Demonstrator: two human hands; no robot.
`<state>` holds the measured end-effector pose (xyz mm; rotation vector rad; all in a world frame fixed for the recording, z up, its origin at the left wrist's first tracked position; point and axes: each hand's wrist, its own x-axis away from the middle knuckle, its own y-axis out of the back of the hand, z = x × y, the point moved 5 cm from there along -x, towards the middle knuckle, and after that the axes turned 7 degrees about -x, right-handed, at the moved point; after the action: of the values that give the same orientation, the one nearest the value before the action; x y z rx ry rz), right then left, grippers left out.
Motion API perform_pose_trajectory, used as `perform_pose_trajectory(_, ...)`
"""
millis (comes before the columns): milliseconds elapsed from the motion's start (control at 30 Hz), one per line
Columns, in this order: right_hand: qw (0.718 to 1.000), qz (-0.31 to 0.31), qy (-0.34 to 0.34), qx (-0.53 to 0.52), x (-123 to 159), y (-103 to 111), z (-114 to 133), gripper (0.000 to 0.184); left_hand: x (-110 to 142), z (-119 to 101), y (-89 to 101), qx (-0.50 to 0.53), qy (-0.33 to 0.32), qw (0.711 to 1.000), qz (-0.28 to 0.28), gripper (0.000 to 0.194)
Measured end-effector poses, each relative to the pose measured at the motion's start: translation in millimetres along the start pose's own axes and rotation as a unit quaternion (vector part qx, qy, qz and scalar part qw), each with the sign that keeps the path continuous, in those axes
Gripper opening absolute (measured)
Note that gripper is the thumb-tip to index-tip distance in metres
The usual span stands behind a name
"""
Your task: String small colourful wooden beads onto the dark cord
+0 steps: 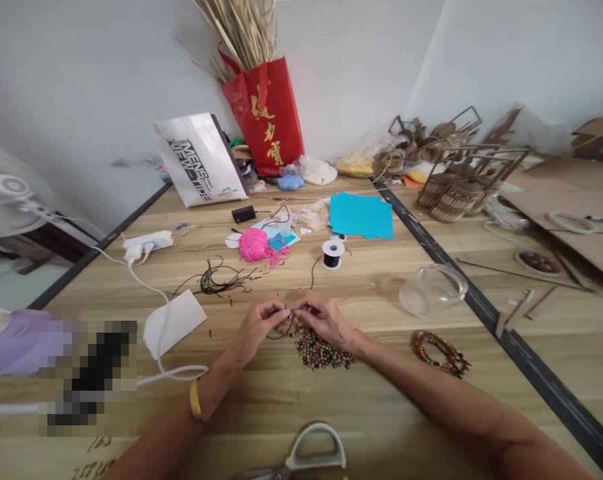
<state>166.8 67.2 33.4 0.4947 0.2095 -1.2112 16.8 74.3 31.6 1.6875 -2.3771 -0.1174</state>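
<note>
My left hand (262, 325) is closed in a pinch on a thin black cord (276, 337), with a loop of it hanging below the fingertips. Pinched at almost the same spot, my right hand (327, 323) meets it fingertip to fingertip on the cord; the exact grip is too small to see clearly. Under and beside my right hand lies a heap of small multicoloured beads (322, 352). A few strung beads show just below my fingers. Further right rests a coiled string of beads (440, 353). Behind my hands stands a spool of black cord (333, 255).
Scissors (315, 453) lie at the near edge. Cut black cords (219, 279) and white paper (175, 323) are on the left, with a white cable (154, 287). Pink yarn (254, 245) and blue sheets (361, 215) lie behind; a clear jar (433, 291) is at right.
</note>
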Motion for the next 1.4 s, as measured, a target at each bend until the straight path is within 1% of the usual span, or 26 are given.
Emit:
perform_pose_trajectory(100, 0.996, -0.022, -0.058, -0.06, 4.0, -1.6, -9.6, 0.02, -3.2, 5.4, -1.0, 0.031, 0.002, 0.998, -0.051, 0.02)
perform_pose_trajectory(167, 0.994, -0.03, -0.078, -0.073, 5.7, -2.0, -12.7, 0.021, -4.2, 13.2, -0.6, 0.063, 0.008, 0.994, -0.088, 0.019)
perform_pose_trajectory(267, 0.994, -0.039, -0.079, -0.061, 6.7, -0.9, -12.8, 0.021, -2.6, 23.4, 0.4, 0.11, 0.012, 0.986, -0.121, 0.019)
perform_pose_trajectory(367, 0.995, -0.042, -0.075, -0.054, 7.1, -0.4, -12.3, 0.02, 1.1, 25.5, 1.6, 0.122, -0.008, 0.984, -0.13, 0.017)
perform_pose_trajectory(467, 0.996, -0.045, -0.063, -0.043, 8.0, -0.7, -12.3, 0.02, 4.4, 23.4, 1.9, 0.116, -0.026, 0.984, -0.13, 0.016)
perform_pose_trajectory(600, 0.999, -0.037, -0.023, -0.004, 10.1, -2.4, -10.9, 0.017, 6.1, 19.6, -1.0, 0.089, -0.032, 0.989, -0.117, 0.015)
perform_pose_trajectory(767, 0.998, -0.004, 0.045, 0.051, 12.7, -6.0, -2.6, 0.012, 6.4, 16.6, -2.8, 0.039, -0.028, 0.992, -0.116, 0.017)
perform_pose_trajectory(867, 0.992, 0.023, 0.092, 0.078, 13.8, -8.8, 5.0, 0.012, 6.8, 15.9, -3.1, 0.002, -0.039, 0.993, -0.111, 0.017)
perform_pose_trajectory(933, 0.989, 0.034, 0.11, 0.088, 14.3, -10.1, 7.9, 0.012, 7.3, 16.2, -3.4, -0.026, -0.051, 0.993, -0.101, 0.016)
perform_pose_trajectory(1033, 0.988, 0.036, 0.111, 0.097, 14.8, -10.5, 8.0, 0.011, 8.3, 16.6, -3.3, -0.061, -0.07, 0.992, -0.084, 0.014)
perform_pose_trajectory(1200, 0.988, 0.032, 0.105, 0.111, 15.0, -10.2, 7.4, 0.01, 10.0, 14.8, 0.3, -0.1, -0.083, 0.989, -0.072, 0.013)
perform_pose_trajectory(1400, 0.984, 0.03, 0.103, 0.141, 14.6, -8.5, 7.7, 0.009, 11.1, 6.3, 2.0, -0.15, -0.144, 0.976, -0.056, 0.013)
